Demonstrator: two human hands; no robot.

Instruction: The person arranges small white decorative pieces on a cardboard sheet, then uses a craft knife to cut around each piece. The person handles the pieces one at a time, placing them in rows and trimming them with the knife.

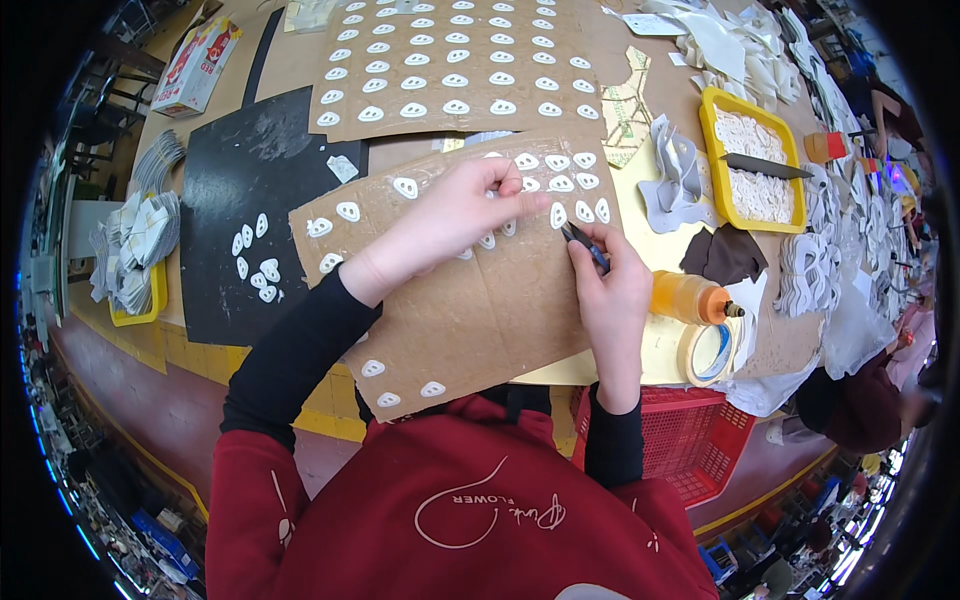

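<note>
The right hand [612, 290], its grip closed on dark tweezers [585, 246], works beside a white oval piece [558, 215] on the near cardboard sheet [470, 310]. The left hand [450, 215] lies flat there, fingers pressing, grasping nothing. This sheet's middle stays bare; the far cardboard sheet [450, 70] on the worktop [280, 60] looks fully covered.

A brown worktable [292, 60] is carrying two cardboard sheets [470, 300] dotted with white pieces, a black mat [250, 180] lying at left, yellow trays [712, 150] sitting at right and left, a tape roll [708, 352] resting near right.
</note>
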